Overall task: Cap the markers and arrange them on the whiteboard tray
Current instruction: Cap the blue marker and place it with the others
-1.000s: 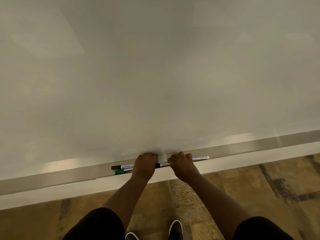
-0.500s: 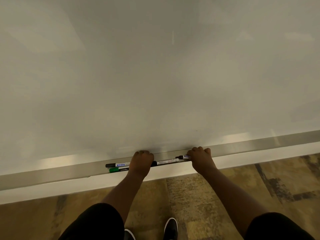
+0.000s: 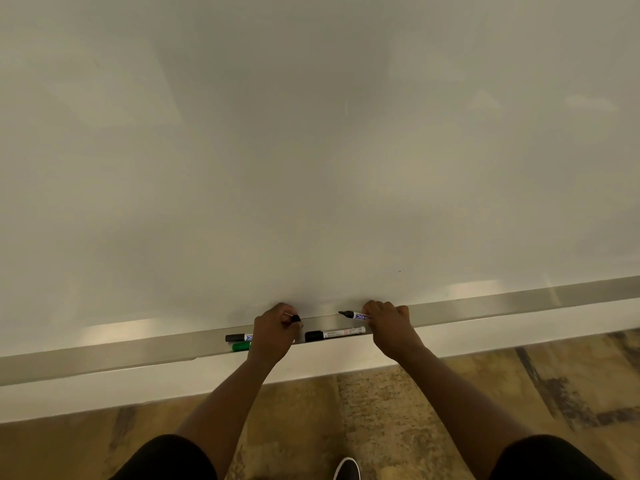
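Past your left hand (image 3: 275, 332), a black-capped marker (image 3: 238, 337) and a green one (image 3: 241, 347) lie parked in the tray (image 3: 485, 306). That hand pinches a black cap (image 3: 295, 319), facing right. Between your hands, another capped marker (image 3: 334, 333) rests. Your right hand (image 3: 386, 323) grips the uncapped marker (image 3: 353, 315), tip aimed at the cap, likely for joining.

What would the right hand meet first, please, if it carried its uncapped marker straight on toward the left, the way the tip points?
Probably the black cap held in the left hand. The gap between it and the marker in the right hand looks free, though depth is unclear.
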